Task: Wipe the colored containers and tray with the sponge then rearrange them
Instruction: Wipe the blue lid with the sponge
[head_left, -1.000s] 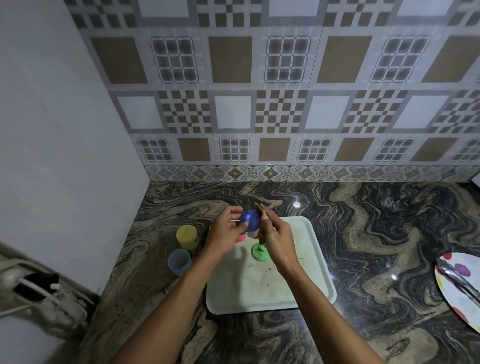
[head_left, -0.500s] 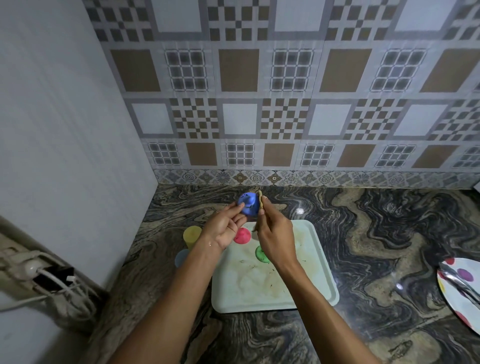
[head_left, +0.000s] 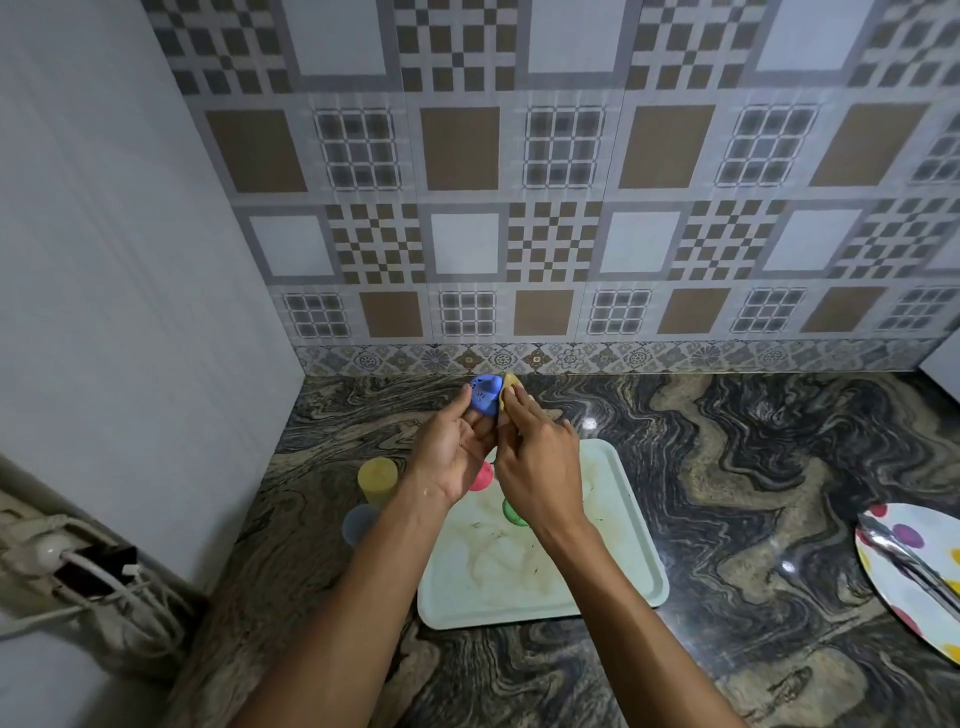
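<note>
Left hand raised above table, thumb and fingers curled round blue container. Right hand pinches yellow sponge, pressed to container's right side. Below: smeared pale tray carrying pink container and green container, both partly hidden by hands. Yellow container and light-blue container stand on table just left of tray. Spotted plate at far right.

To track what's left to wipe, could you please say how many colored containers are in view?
5: blue container in the left hand; yellow container, pale blue container on the counter beside tray; pink container, green container on the tray. Hands may hide others.
</note>
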